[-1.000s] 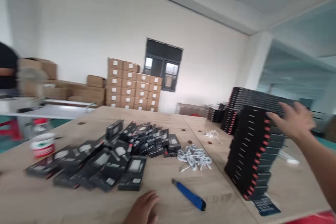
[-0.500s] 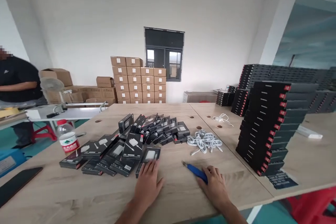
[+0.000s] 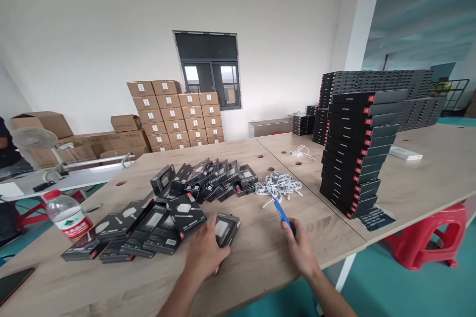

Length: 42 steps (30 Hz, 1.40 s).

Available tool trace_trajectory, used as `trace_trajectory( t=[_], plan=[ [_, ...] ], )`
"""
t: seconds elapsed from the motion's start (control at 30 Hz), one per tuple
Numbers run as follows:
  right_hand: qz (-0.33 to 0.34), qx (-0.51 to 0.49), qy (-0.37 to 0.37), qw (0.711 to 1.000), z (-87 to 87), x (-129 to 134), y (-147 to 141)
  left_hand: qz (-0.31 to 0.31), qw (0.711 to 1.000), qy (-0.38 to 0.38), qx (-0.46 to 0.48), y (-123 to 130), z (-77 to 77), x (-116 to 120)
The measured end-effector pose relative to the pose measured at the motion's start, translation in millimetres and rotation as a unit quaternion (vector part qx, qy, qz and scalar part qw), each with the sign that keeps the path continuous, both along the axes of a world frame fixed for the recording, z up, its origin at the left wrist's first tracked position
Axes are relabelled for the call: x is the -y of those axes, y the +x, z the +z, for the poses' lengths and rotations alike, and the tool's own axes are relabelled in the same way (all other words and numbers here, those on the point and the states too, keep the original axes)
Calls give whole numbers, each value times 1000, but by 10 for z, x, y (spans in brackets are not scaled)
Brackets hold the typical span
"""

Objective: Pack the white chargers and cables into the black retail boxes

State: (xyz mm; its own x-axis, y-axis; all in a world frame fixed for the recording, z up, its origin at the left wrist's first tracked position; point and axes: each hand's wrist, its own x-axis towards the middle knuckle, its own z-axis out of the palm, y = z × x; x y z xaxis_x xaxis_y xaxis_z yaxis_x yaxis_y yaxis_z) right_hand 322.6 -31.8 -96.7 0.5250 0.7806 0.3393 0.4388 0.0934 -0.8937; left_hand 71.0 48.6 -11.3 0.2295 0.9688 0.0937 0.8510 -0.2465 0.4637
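My left hand (image 3: 205, 247) is closed around the near side of a black box (image 3: 227, 228) with a clear window, which shows a white item. My right hand (image 3: 297, 242) grips a blue tool (image 3: 283, 213), its tip pointing toward a tangle of white cables (image 3: 280, 186). Left of my left hand, a printed black box (image 3: 186, 212) leans on a loose pile of similar boxes (image 3: 158, 228). More windowed boxes (image 3: 211, 178) lie behind, beside the cables.
A bottle (image 3: 72, 220) with a red cap stands at the left. On the right rises a tall stack of black boxes (image 3: 349, 153), with a red stool (image 3: 431, 237) below the table edge. Brown cartons (image 3: 178, 114) are stacked by the wall.
The view has turned to the right. My left hand has taken hold of the windowed box and shifted it away from the pile. My right hand has lifted the blue tool, now pointing more forward.
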Motion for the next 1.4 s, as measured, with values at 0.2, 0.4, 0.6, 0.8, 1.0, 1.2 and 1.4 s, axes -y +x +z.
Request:
trace_trajectory(
  t=[0.2, 0.4, 0.6, 0.8, 1.0, 1.2, 1.4],
  plan=[
    [122, -423, 58, 896, 162, 23, -932, -9, 977, -16, 215, 258, -88, 456],
    [76, -547, 89, 829, 224, -107, -1125, 15, 859, -89, 504, 146, -345, 358],
    [72, -428, 114, 894, 237, -244, -1118, -39, 672, -302, 675, 52, -440, 247],
    [79, -348, 134, 924, 372, -436, -1162, -49, 567, -422, 706, -3, -559, 202],
    [83, -266, 132, 951, 290, -324, -1104, -54, 534, -449, 714, -53, -486, 50],
    [97, 131, 50, 985, 4, 259, -796, -60, 500, -404, 764, -89, -461, -43],
    [94, 258, 45, 960, -42, 387, -903, -135, 489, -410, 758, -61, -507, -24]
  ],
)
